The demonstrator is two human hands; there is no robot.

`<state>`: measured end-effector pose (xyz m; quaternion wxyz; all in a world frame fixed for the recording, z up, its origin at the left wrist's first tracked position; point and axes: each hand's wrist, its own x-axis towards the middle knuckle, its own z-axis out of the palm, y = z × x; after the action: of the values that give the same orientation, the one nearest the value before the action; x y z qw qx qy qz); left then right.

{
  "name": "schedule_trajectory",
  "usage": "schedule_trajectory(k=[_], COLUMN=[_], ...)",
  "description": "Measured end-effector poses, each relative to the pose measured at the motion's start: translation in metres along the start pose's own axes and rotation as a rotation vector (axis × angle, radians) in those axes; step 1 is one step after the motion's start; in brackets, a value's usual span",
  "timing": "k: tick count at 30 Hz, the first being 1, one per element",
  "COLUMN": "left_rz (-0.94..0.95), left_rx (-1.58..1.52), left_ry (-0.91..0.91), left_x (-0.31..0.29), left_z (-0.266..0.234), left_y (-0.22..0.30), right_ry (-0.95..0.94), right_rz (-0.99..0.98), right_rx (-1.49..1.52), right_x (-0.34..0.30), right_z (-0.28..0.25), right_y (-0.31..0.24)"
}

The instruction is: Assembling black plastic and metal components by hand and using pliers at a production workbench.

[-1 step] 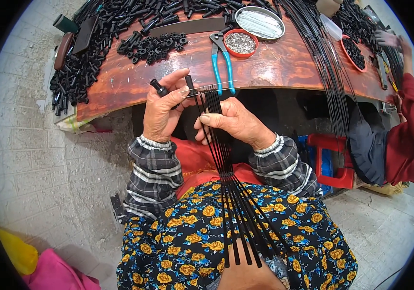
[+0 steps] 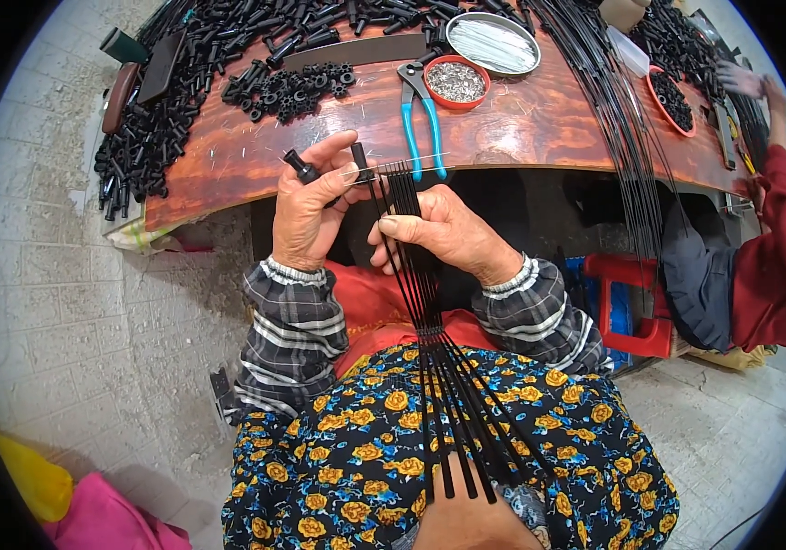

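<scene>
A bundle of thin black ribs [image 2: 418, 275], like umbrella ribs, stands in front of me and fans out over my lap. My right hand [image 2: 453, 229] is closed round its upper part, thumb across the ribs. A thin metal wire [image 2: 428, 159] crosses the row of rib tips. At the left end of this row, my left hand [image 2: 306, 211] pinches thumb and finger beside a short black rod end [image 2: 359, 156]. A flanged black plastic piece [image 2: 300, 167] is also held in the left fingers. What lies exactly under the left thumb is hidden.
Blue-handled pliers [image 2: 424, 128] lie at the wooden table's [image 2: 540, 119] near edge. Beyond are a red bowl of small metal bits [image 2: 456, 81], a tray of white strips [image 2: 494, 44] and black plastic parts [image 2: 145, 147]. Long black ribs [image 2: 608, 128] overhang the table; a red-sleeved person [image 2: 774, 257] works at right.
Hardly anything differs. Both my hands keep their hold in the same place, and the other person's arm at the right has shifted slightly.
</scene>
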<state>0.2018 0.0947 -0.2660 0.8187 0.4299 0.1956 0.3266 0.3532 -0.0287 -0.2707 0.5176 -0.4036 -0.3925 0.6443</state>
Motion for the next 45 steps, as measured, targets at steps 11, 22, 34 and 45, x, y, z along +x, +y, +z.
schedule_trajectory(k=[11, 22, 34, 45], left_rz=[0.001, 0.025, 0.104, 0.110], left_rx=[-0.100, 0.038, 0.026, -0.040], left_ry=[0.001, 0.318, 0.347, 0.422], left_x=[-0.014, -0.020, -0.014, -0.017], left_z=[0.010, 0.041, 0.041, 0.044], left_y=[-0.005, 0.000, -0.010, -0.015], right_ry=[0.061, 0.054, 0.236, 0.418], right_rz=[0.014, -0.036, -0.201, -0.285], right_rx=[-0.039, -0.079, -0.126, -0.436], right_x=[0.002, 0.006, 0.005, 0.008], right_z=[0.002, 0.005, 0.000, 0.008], right_y=[-0.007, -0.003, -0.010, -0.013])
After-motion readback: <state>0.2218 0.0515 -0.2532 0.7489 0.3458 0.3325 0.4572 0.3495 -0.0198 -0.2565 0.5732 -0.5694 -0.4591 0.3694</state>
